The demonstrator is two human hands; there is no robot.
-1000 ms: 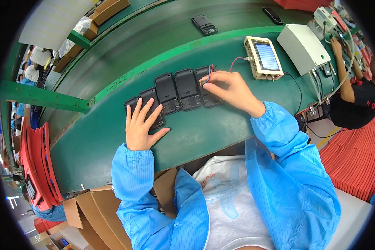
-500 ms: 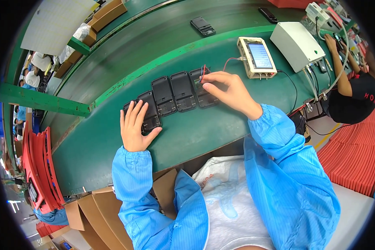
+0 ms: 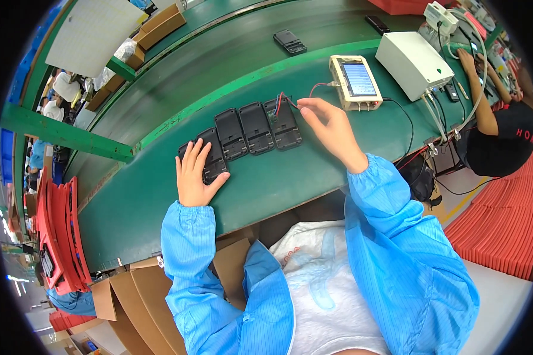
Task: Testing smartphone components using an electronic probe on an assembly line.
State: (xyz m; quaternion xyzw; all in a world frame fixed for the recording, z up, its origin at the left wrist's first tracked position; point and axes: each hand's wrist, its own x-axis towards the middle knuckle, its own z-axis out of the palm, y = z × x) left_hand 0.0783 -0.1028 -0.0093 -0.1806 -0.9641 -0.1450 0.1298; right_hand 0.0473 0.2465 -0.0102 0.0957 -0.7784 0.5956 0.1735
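Black handheld-device housings lie in a slightly stepped row on the green workbench, with open compartments at their lower ends. My left hand rests flat with spread fingers over the leftmost ones, partly covering them. At the row's right end, a housing shows a small green board near its top, where thin red and blue wires rise in a loop. Just right of that housing is my right hand, thumb and index tips close together at the wires. The exact grip is partly hidden.
A cream tester with a lit screen stands behind my right hand, beside a white box with cables. Another black device lies beyond the green rail. Red trays stand at left; a co-worker's arm shows at far right.
My right hand has drawn back to the right from the rightmost housing, baring its board and the looped wires. My left hand remains on the left housings. The view has shifted slightly.
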